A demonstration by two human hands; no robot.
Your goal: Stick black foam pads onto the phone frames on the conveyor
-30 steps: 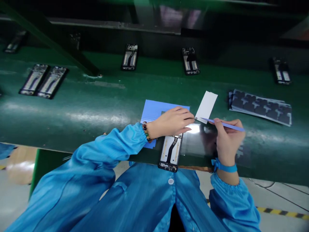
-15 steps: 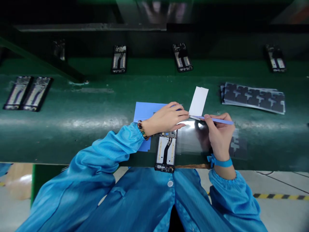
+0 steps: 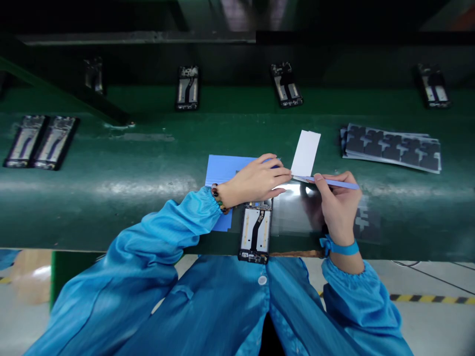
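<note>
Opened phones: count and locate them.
7 visible: one phone partly covered by the left hand, two phones paired at left, one phone beyond the post, three phones farther right at back. The left edge may cut off another.

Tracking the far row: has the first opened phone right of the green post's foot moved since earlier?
Yes: the opened phone has moved right, farther from the foot of the green post.

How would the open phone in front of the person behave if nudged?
The phone would likely slide rather than roll, being flat. It looks fragile: its inner parts lie bare. Pulled closer, it might tip, since its near end seems to overhang the table.
</note>
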